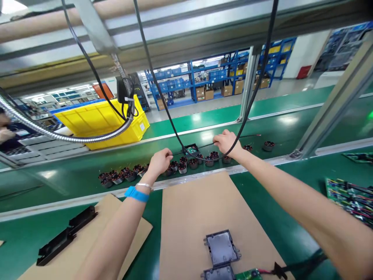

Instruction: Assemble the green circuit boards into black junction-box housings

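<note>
My left hand, with a blue band at the wrist, is closed on a thin dark cable to the left of a small circuit board in a dark housing. To the right of that board, my right hand pinches the dark cable, whose tip sticks out to the right. Both hands are above the green conveyor, past the metal rail. Several round motors with copper windings stand in a row below and beside the hands.
Cardboard sheets lie nearer, holding grey-filled black housings and black trays. Circuit boards with wires lie right. A yellow crate stands back left. Black cables hang in front; a metal post rises right.
</note>
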`<move>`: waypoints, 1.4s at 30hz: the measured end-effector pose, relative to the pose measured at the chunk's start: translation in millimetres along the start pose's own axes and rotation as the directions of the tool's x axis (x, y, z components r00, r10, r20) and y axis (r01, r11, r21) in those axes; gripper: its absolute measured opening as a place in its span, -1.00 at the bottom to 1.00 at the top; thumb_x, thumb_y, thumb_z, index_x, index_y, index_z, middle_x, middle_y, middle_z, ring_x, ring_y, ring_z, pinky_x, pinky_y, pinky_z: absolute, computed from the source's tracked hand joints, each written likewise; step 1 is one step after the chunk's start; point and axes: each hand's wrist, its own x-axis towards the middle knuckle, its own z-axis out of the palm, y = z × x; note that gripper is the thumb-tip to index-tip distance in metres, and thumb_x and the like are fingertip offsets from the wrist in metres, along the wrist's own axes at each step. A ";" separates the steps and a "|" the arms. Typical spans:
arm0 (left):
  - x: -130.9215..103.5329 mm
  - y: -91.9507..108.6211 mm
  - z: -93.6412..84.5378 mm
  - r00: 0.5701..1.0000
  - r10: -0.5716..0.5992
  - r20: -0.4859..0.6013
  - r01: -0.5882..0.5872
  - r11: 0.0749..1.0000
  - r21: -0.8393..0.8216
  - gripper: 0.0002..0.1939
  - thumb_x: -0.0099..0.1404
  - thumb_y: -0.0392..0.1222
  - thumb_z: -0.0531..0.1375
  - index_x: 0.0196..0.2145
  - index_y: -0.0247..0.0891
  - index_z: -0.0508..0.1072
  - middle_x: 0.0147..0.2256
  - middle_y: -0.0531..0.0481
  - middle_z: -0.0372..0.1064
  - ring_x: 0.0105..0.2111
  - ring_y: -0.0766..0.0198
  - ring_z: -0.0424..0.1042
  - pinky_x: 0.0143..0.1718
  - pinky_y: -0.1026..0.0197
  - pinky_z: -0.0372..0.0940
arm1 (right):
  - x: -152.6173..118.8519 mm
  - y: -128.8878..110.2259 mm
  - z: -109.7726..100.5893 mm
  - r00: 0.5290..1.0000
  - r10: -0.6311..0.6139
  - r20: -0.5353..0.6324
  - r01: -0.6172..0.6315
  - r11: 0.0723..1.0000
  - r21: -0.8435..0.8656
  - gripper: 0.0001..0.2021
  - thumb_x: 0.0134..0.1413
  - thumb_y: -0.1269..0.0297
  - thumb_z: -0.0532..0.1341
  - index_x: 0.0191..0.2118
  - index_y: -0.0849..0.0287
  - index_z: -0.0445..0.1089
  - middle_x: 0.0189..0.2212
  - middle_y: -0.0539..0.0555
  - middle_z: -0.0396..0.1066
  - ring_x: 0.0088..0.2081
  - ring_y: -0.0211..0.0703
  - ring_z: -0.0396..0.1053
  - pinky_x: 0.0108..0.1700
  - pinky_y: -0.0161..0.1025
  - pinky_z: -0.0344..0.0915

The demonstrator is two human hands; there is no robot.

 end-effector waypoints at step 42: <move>-224.4 128.2 19.8 0.955 0.134 0.264 -0.011 0.908 -0.418 -0.73 0.31 -0.07 0.08 -0.51 -0.18 0.19 -0.67 0.14 0.14 -0.65 0.30 0.17 -0.54 0.24 -0.08 | -204.9 -103.0 -52.9 0.924 -0.031 0.382 -0.100 0.943 0.317 -0.89 0.10 0.42 0.13 -0.41 0.18 0.36 -0.45 0.08 0.44 -0.41 -0.15 0.38 -0.37 -0.28 0.22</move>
